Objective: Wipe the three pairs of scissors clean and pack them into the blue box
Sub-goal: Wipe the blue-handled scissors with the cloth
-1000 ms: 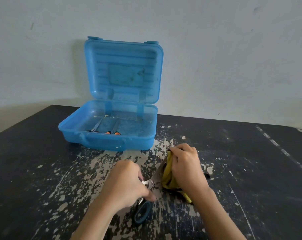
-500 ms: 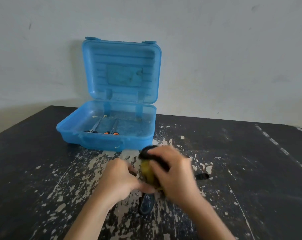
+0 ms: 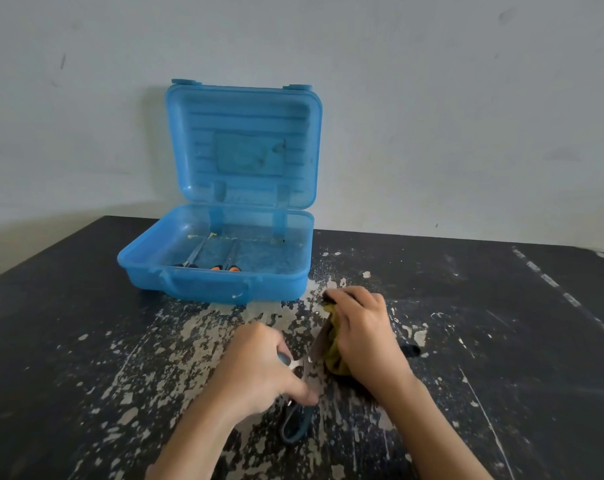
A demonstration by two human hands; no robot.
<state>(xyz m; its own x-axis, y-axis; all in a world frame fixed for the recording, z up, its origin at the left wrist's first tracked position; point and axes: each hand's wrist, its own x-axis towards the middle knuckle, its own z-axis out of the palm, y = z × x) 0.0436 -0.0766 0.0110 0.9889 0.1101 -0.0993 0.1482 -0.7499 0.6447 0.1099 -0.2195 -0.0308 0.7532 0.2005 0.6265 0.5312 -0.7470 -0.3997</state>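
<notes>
Already two pairs of scissors [image 3: 207, 259] lie in the tray of the open blue box [image 3: 221, 282], their orange and dark handles against its front wall, so by my reading the pair on the bench [image 3: 86, 306] is the last one to clean. The left hand [image 3: 259, 370] is closed in a grip on the teal-handled scissors [image 3: 298, 420] near the pivot, one handle loop poking out below the thumb. The right hand [image 3: 361, 332] is wrapped tight around a yellow cloth [image 3: 333, 355], which is pressed against the bare blade [image 3: 319, 341]. The blade is the main risk: the cloth is bunched and thin along the edge, so a fast stroke could let a finger slide onto the steel. A loose hold at the pivot could also let the scissors twist or swing open under the rubbing. When packing, the raised lid [image 3: 245, 147] leans near the wall, and a knock could drop it shut on the hand.
</notes>
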